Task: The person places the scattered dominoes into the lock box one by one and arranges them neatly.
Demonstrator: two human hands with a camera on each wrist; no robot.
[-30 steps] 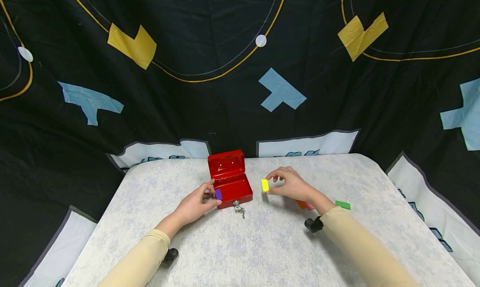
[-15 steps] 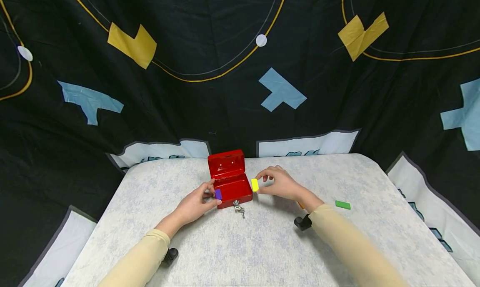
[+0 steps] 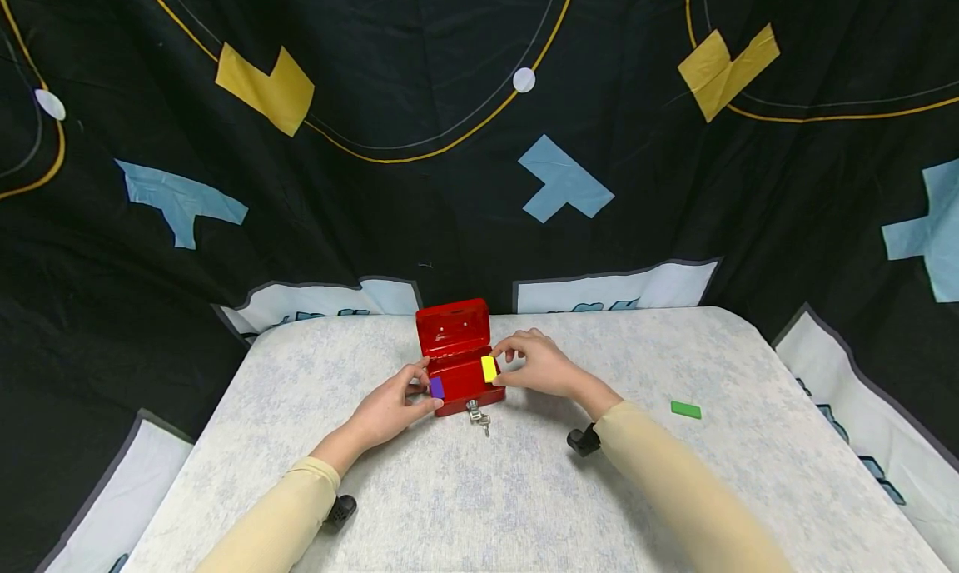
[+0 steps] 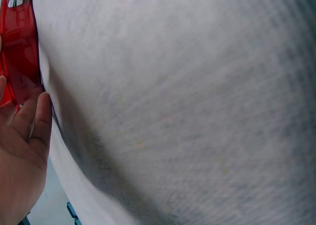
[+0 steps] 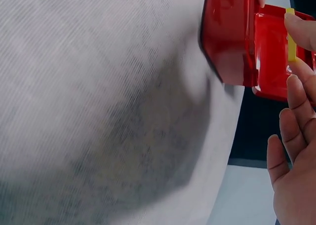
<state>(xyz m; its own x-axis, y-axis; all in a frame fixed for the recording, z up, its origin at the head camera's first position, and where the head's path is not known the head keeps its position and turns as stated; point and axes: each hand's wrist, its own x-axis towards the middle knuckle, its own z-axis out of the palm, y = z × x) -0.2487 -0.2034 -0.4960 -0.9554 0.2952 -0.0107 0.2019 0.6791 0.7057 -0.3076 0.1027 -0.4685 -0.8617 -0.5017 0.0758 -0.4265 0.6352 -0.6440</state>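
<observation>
A red metal cash box (image 3: 453,327) stands with its lid raised, a small set of keys (image 3: 483,423) hanging at its front lock. Around its left side, my left hand (image 3: 387,405) holds the box with thumb and fingers; in the left wrist view fingers (image 4: 43,109) touch the outer wall. A purple block (image 3: 437,387) lies along the left inner side, close to that hand. Between thumb and index finger, my right hand (image 3: 545,365) pinches a yellow block (image 3: 489,369) over the right part of the box. The right wrist view shows the yellow block (image 5: 291,35) edge-on.
A green block (image 3: 685,410) lies to the right on the pale patterned table (image 3: 479,506). A black curtain (image 3: 419,223) with coloured shapes hangs behind the table. Each wrist carries a small black camera (image 3: 584,440).
My right hand has carried the yellow block leftward from the table to over the box. The orange and pink blocks seen earlier are now hidden by the right arm. The left hand stays put.
</observation>
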